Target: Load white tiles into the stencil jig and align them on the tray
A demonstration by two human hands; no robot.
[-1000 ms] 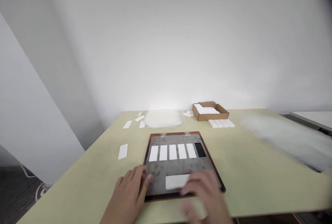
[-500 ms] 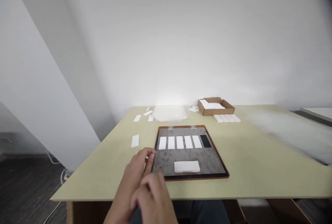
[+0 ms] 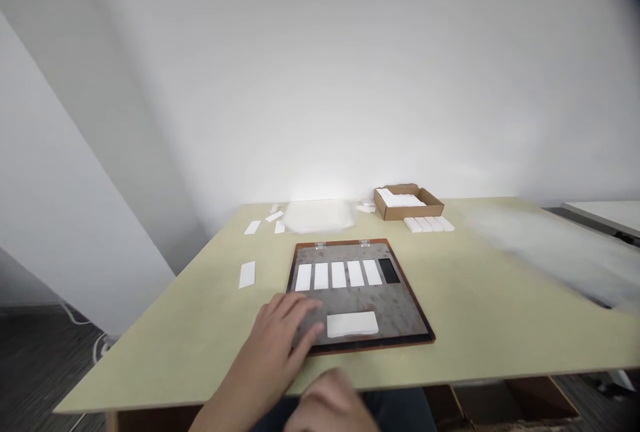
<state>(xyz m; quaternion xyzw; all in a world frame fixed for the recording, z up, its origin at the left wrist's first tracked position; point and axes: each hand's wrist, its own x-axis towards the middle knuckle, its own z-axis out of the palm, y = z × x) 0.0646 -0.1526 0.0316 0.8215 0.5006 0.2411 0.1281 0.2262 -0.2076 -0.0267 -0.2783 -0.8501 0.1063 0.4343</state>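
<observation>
On the pale wooden surface [image 3: 500, 305] lies a grey, stained metal plate [image 3: 400, 305] in a brown wooden frame, with two small hinges [image 3: 320, 244] at its far edge. Five white strips [image 3: 339, 275] lie side by side in a row on the upper part of the plate. At the right end of this row is one black rectangle [image 3: 389, 271], and no strip lies on it, so five places seem done and this one seems left. A wider white block [image 3: 353, 324] lies lower on the plate, apart from the row.

More pieces lie away from the plate: one loose white strip [image 3: 247, 275] to the left, and a cardboard tray [image 3: 385, 209] at the far side with white pieces [image 3: 400, 199] inside. A row of white bars [image 3: 429, 224] lies just in front of this tray.

The left hand [image 3: 273, 345] rests at the near left part of the plate, and its fingers [image 3: 305, 322] lie on the metal, near the block but not touching it. Its grip is open and holds nothing. The right hand [image 3: 330, 405] is blurred at the near edge of the surface, off the plate, so I cannot tell the state of its grip.
</observation>
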